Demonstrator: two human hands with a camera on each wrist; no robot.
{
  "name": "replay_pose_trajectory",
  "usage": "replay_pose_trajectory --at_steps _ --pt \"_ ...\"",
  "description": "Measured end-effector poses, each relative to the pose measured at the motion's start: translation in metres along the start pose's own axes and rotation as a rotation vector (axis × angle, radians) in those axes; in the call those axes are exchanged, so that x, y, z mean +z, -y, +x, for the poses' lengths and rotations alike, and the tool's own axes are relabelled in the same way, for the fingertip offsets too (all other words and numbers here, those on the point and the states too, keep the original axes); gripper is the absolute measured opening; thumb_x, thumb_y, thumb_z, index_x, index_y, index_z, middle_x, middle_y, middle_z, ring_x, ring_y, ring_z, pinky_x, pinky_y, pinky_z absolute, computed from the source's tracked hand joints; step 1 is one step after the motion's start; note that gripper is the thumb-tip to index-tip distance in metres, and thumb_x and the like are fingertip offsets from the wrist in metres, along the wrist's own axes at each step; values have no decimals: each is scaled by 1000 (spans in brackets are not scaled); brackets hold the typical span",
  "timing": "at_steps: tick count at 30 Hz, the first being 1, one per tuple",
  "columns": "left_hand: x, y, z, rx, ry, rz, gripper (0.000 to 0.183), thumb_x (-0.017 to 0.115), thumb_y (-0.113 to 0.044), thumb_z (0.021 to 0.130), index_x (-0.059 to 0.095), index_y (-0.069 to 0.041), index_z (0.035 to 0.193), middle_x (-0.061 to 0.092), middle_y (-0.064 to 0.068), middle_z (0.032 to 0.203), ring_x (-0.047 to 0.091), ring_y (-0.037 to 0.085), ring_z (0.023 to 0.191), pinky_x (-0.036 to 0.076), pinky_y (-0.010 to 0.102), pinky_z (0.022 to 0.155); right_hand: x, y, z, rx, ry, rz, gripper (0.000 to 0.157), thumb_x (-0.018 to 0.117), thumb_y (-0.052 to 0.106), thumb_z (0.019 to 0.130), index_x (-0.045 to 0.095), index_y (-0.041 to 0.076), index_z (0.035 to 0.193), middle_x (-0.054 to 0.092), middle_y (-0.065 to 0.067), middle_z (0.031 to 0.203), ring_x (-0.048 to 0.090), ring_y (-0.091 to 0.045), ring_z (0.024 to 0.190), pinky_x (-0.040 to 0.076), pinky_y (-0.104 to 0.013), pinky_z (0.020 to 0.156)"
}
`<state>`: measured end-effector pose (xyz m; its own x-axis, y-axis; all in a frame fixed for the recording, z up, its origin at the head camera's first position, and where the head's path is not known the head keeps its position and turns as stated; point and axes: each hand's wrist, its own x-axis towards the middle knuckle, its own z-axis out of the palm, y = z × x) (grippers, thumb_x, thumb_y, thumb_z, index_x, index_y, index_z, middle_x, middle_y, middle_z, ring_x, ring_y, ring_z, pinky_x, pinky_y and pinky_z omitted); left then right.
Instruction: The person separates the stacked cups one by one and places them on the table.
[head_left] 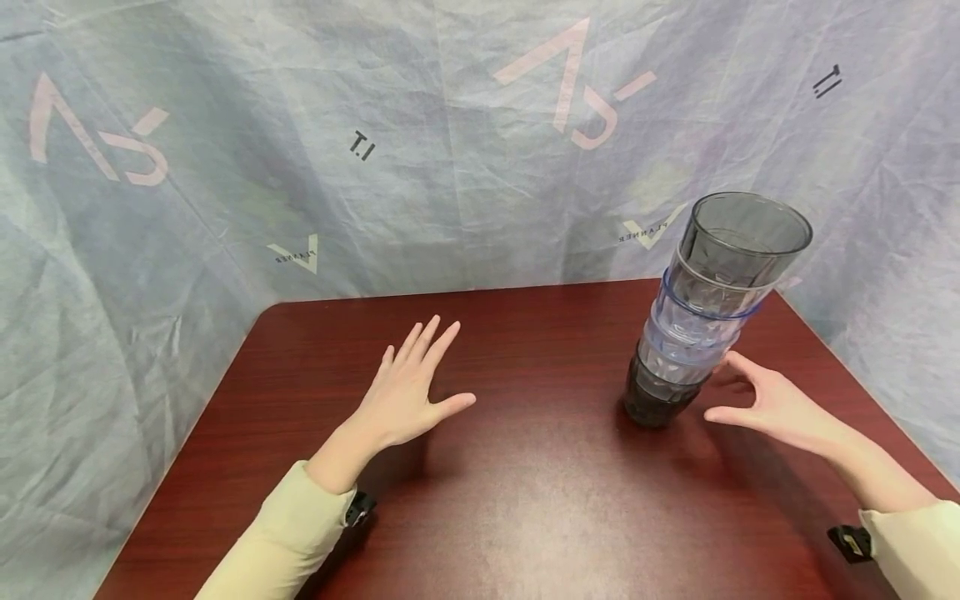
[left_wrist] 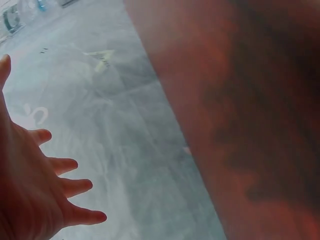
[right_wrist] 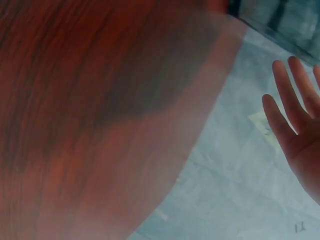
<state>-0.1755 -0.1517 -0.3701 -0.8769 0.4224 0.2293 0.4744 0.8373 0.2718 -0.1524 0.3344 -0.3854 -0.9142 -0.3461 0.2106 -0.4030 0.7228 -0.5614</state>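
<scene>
A tall stack of nested plastic tumblers (head_left: 693, 333) stands upright at the right of the table, dark grey at top and bottom, clear and bluish between. My right hand (head_left: 783, 408) is beside its lower part, thumb and fingers apart in a wide curve; some fingertips are hidden behind the stack in the head view. In the right wrist view, the fingers (right_wrist: 285, 107) look straight, just below the tumblers (right_wrist: 285, 22). My left hand (head_left: 401, 400) hovers over the left half of the table, holding nothing, its fingers (left_wrist: 75, 187) spread wide.
The dark red wooden table (head_left: 540, 500) has a rounded far left corner. A grey-blue cloth (head_left: 420, 217) with printed letters hangs behind it and at both sides. Light sleeves (head_left: 288, 533) and small black wrist devices (head_left: 851, 543) show at both wrists.
</scene>
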Motion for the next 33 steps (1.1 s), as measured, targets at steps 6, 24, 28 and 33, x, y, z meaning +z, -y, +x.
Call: replay_pose_trajectory --at_steps 6,24,28,33 --pt "-11 -18 17 44 -26 -95 88 45 -75 86 0 -42 154 1 -10 161 0 16 147 13 63 109 12 -10 9 11 -4 48 87 84 15 75 35 1 145 62 -11 115 57 -3 94 51 -25 71" --pt "-42 -71 99 182 -111 -458 80 51 -62 91 4 -43 154 6 -14 160 5 2 143 19 54 112 59 -26 20 -84 -18 442 94 81 -11 68 22 -11 141 44 18 126 51 9 105 44 -11 82" --pt "-41 -88 115 219 -136 -596 81 57 -51 92 8 -38 155 9 -21 157 8 -4 140 21 44 113 68 -24 19 -83 -60 471 91 81 -12 69 27 -1 142 45 21 126 52 6 106 43 -11 83" --pt "-37 -114 128 263 -139 -672 83 63 -44 91 12 -35 155 14 -23 155 11 -9 137 20 31 112 78 -15 12 -83 -138 464 91 81 -12 68 29 2 141 47 19 125 50 6 108 40 -10 86"
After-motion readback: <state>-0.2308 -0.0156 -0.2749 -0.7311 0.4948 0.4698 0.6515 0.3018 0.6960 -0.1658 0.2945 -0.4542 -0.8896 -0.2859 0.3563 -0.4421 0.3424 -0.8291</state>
